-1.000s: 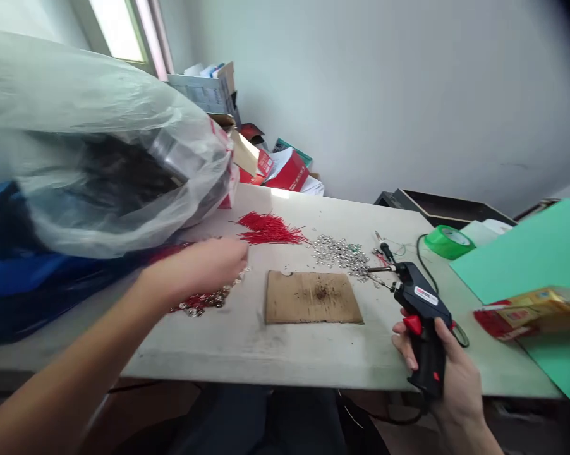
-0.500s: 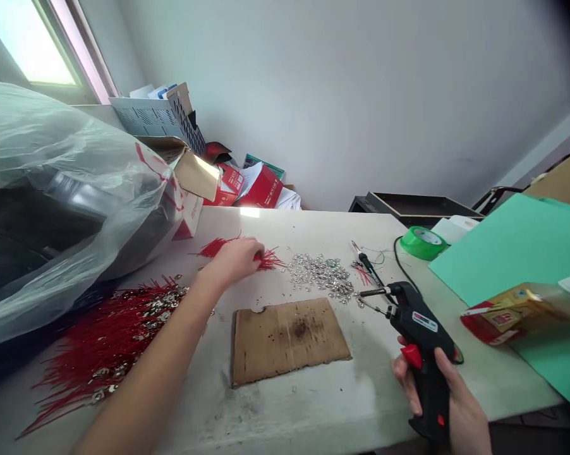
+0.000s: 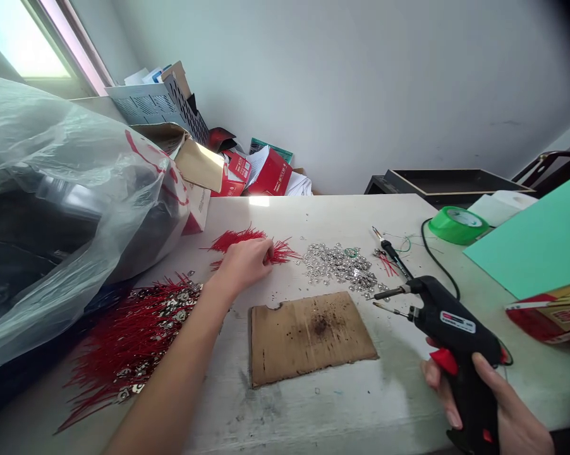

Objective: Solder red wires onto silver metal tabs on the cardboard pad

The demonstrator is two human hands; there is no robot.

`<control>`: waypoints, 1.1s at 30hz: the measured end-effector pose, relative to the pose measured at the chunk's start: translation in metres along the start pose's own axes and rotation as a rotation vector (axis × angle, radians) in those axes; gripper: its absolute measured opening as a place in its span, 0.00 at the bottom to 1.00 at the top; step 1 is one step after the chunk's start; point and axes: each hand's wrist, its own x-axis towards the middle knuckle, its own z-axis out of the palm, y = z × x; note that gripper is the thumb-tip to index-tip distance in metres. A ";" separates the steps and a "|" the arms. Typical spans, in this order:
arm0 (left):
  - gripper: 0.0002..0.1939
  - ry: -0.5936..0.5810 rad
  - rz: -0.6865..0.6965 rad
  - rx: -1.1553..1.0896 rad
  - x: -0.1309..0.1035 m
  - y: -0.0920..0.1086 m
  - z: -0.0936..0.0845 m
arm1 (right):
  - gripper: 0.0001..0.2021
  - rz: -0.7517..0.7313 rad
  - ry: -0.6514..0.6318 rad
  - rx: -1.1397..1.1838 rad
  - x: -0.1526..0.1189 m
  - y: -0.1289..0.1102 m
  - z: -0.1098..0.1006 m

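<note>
My left hand (image 3: 248, 264) reaches over a pile of thin red wires (image 3: 237, 238) on the table. Its fingers are curled down among the wires, and the fingertips are hidden. My right hand (image 3: 512, 404) is wrapped round the grip of a black soldering gun (image 3: 460, 328) with a red trigger, its tip pointing left. A heap of small silvery metal pieces (image 3: 337, 265) lies between the two hands. In front of it is a scorched piece of cardboard (image 3: 285, 341). Under my left forearm spreads a large bunch of red wires with metal pieces at their ends (image 3: 128, 341).
A plastic bag (image 3: 100, 208) bulges over the table's left side. A soldering iron (image 3: 393, 253) lies behind the gun, near a green tape roll (image 3: 458, 225) and a turquoise sheet (image 3: 536, 240). Red boxes (image 3: 270, 174) and a grey file holder (image 3: 147, 104) stand at the back.
The view has shifted, so the table's things sit further left relative to the right edge. My left hand stays at the red wires, fingers still curled. The soldering gun remains in my right hand.
</note>
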 end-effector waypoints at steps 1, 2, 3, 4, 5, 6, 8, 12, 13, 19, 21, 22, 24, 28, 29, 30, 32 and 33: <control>0.06 0.008 -0.007 0.015 0.000 0.000 0.000 | 0.18 0.073 -0.014 -0.005 0.001 0.000 -0.004; 0.05 0.013 -0.013 0.031 0.000 0.000 0.001 | 0.19 0.119 -0.013 0.000 0.002 0.001 -0.008; 0.05 0.014 -0.017 0.046 0.001 0.001 0.002 | 0.19 0.162 -0.006 0.006 0.003 0.002 -0.012; 0.05 0.013 -0.023 0.059 0.001 0.001 0.002 | 0.19 0.173 0.013 0.012 0.003 0.003 -0.014; 0.05 0.012 -0.030 0.072 0.001 0.002 0.003 | 0.18 0.168 0.031 0.020 0.002 0.003 -0.015; 0.06 0.011 -0.037 0.083 0.002 0.003 0.004 | 0.18 0.163 0.040 0.027 0.002 0.004 -0.015; 0.06 0.009 -0.053 0.099 0.002 0.005 0.004 | 0.18 0.160 0.046 0.040 0.003 0.004 -0.016; 0.07 -0.004 -0.071 0.115 0.003 0.008 0.003 | 0.20 0.173 0.066 0.058 0.007 0.004 -0.017; 0.07 -0.004 -0.073 0.116 0.002 0.009 0.003 | 0.21 0.185 0.064 0.054 0.008 0.003 -0.018; 0.08 0.013 -0.077 0.124 0.002 0.010 0.003 | 0.26 0.221 -0.023 0.013 0.009 0.001 -0.018; 0.08 0.013 -0.088 0.128 0.003 0.011 0.004 | 0.24 0.142 -0.015 0.019 0.009 0.000 -0.016; 0.08 0.012 -0.093 0.131 0.004 0.011 0.004 | 0.23 0.109 -0.032 0.019 0.008 0.000 -0.015; 0.08 0.013 -0.096 0.133 0.005 0.012 0.005 | 0.22 0.065 -0.073 0.025 0.007 0.000 -0.014; 0.08 0.018 -0.094 0.132 0.007 0.012 0.007 | 0.22 0.034 -0.133 0.048 0.007 0.000 -0.013; 0.08 0.019 -0.094 0.132 0.008 0.011 0.007 | 0.22 0.032 -0.145 0.052 0.008 0.000 -0.013; 0.08 0.026 -0.092 0.133 0.008 0.011 0.008 | 0.22 0.032 -0.150 0.053 0.009 0.000 -0.014; 0.08 0.063 -0.081 0.137 0.008 0.009 0.008 | 0.22 0.034 -0.151 0.060 0.010 0.000 -0.014; 0.08 0.085 -0.074 0.138 0.007 0.009 0.007 | 0.22 0.035 -0.150 0.063 0.010 0.000 -0.015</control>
